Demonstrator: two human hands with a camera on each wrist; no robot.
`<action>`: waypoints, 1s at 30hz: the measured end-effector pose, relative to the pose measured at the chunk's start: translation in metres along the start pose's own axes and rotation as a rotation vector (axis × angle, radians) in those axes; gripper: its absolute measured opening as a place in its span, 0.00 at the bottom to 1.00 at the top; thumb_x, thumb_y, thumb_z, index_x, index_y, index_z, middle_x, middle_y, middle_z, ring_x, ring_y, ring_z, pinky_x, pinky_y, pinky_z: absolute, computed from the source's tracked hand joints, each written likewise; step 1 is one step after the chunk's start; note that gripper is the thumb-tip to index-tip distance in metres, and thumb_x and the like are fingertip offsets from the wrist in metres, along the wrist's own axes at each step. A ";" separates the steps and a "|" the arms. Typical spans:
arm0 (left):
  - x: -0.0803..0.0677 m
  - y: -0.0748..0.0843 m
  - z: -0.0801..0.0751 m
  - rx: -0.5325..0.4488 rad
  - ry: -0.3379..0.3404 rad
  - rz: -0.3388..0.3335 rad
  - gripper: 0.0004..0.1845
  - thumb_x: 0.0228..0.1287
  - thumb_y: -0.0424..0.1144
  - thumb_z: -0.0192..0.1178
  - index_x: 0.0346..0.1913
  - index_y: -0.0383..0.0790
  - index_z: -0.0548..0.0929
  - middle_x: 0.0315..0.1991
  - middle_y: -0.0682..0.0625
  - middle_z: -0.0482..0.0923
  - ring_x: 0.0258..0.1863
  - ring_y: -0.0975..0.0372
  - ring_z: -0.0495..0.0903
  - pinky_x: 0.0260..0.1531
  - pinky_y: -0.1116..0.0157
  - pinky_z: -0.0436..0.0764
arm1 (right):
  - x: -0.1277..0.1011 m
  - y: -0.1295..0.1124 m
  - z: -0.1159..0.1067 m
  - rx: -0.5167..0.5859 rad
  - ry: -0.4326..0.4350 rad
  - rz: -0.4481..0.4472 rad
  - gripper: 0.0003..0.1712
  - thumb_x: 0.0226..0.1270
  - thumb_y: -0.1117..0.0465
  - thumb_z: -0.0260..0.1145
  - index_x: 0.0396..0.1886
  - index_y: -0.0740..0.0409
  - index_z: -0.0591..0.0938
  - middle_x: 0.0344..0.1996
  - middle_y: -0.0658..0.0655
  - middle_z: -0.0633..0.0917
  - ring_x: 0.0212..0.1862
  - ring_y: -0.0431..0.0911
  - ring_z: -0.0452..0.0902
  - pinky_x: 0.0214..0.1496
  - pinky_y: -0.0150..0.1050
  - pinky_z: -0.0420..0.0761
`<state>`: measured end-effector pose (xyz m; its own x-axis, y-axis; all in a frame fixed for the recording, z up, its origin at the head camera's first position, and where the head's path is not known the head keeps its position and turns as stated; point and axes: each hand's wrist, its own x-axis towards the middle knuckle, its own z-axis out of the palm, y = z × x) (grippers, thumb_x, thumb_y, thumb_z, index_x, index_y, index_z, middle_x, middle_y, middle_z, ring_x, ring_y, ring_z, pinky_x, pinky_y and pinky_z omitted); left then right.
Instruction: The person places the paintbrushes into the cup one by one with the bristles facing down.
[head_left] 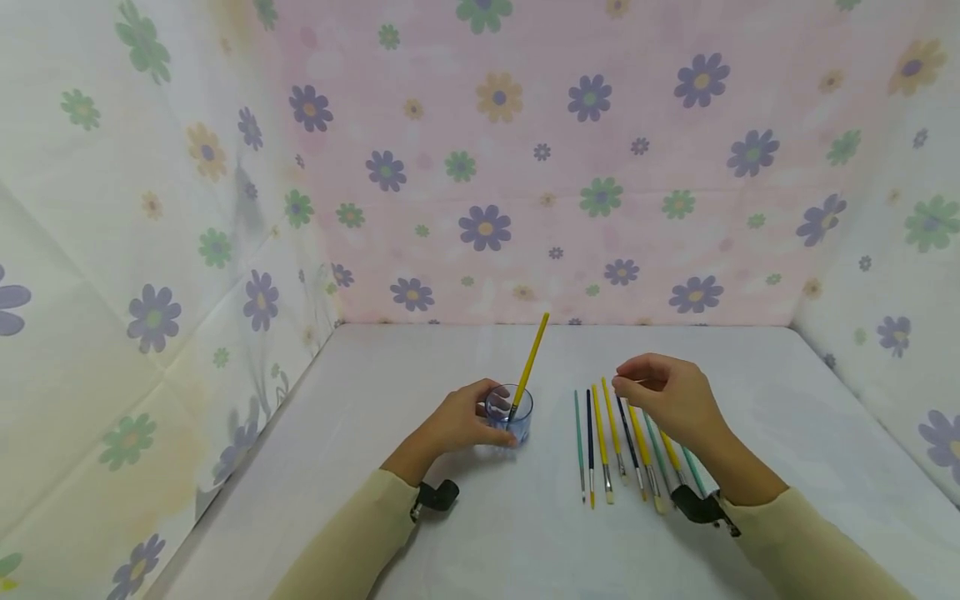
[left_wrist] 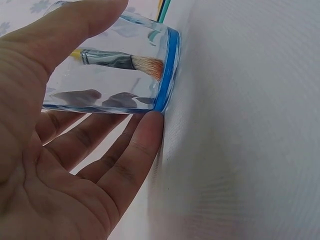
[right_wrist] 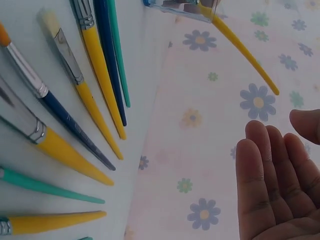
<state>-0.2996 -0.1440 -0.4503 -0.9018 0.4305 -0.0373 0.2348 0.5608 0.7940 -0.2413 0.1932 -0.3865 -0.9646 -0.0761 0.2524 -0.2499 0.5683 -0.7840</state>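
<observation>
My left hand (head_left: pixel 459 421) holds a clear glass (head_left: pixel 521 427) on the table, thumb on one side and fingers on the other. Inside it a yellow-handled paintbrush (head_left: pixel 531 358) leans, bristles down; its bristle tip (left_wrist: pixel 150 66) is near the glass's blue base in the left wrist view. Above the handle ends of a row of paintbrushes (head_left: pixel 606 454) hovers my right hand (head_left: pixel 675 400). Nothing lies between its thumb and fingers. Yellow brushes (right_wrist: pixel 95 100), dark blue brushes (right_wrist: pixel 72 127) and green brushes (right_wrist: pixel 55 189) make up the row, bristles toward me.
The white table (head_left: pixel 420 358) carries the brushes right of the glass. Flowered cloth stands behind as a pink back wall (head_left: pixel 540 183), with white side walls (head_left: pixel 187 275) at left and right. Black wrist cameras (head_left: pixel 438 497) are strapped by the sleeves.
</observation>
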 end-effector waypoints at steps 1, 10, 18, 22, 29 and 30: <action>0.000 0.000 0.000 0.002 0.000 0.000 0.40 0.45 0.52 0.85 0.63 0.54 0.77 0.56 0.59 0.82 0.54 0.60 0.82 0.55 0.57 0.84 | -0.001 0.000 -0.002 -0.009 0.005 0.002 0.13 0.71 0.50 0.72 0.48 0.52 0.86 0.43 0.54 0.91 0.41 0.47 0.89 0.41 0.33 0.86; 0.000 0.002 0.001 0.019 0.004 -0.006 0.39 0.44 0.53 0.85 0.62 0.55 0.78 0.55 0.58 0.83 0.54 0.59 0.82 0.56 0.57 0.84 | -0.007 0.011 -0.021 -0.010 0.013 0.051 0.20 0.71 0.45 0.71 0.51 0.54 0.85 0.46 0.57 0.90 0.41 0.46 0.90 0.42 0.36 0.88; 0.000 0.000 0.000 0.011 -0.004 -0.005 0.40 0.44 0.53 0.85 0.61 0.55 0.78 0.54 0.59 0.82 0.54 0.60 0.82 0.55 0.57 0.84 | -0.008 0.023 -0.039 0.104 0.015 0.088 0.24 0.72 0.47 0.70 0.55 0.61 0.83 0.51 0.64 0.88 0.43 0.39 0.89 0.44 0.33 0.88; 0.000 -0.002 -0.001 0.010 -0.007 0.000 0.40 0.43 0.54 0.85 0.61 0.54 0.78 0.54 0.58 0.83 0.54 0.60 0.82 0.54 0.58 0.85 | -0.007 0.030 -0.046 0.109 0.009 0.104 0.25 0.73 0.48 0.69 0.57 0.62 0.82 0.53 0.65 0.88 0.43 0.37 0.89 0.45 0.34 0.88; 0.001 -0.001 -0.001 0.015 -0.006 0.000 0.41 0.43 0.55 0.85 0.61 0.54 0.78 0.54 0.58 0.83 0.54 0.59 0.82 0.55 0.57 0.84 | -0.004 0.047 -0.052 0.089 0.000 0.168 0.28 0.73 0.46 0.69 0.58 0.64 0.81 0.54 0.66 0.87 0.43 0.39 0.90 0.44 0.33 0.88; 0.001 -0.001 0.000 0.013 -0.006 0.000 0.41 0.43 0.56 0.85 0.61 0.54 0.78 0.54 0.58 0.83 0.54 0.59 0.82 0.55 0.57 0.84 | -0.003 0.050 -0.052 0.093 -0.001 0.180 0.28 0.73 0.46 0.69 0.59 0.64 0.81 0.54 0.66 0.87 0.43 0.40 0.90 0.44 0.33 0.88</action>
<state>-0.3010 -0.1441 -0.4507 -0.8996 0.4347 -0.0408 0.2397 0.5699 0.7860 -0.2460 0.2643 -0.3967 -0.9945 0.0187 0.1031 -0.0804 0.4949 -0.8652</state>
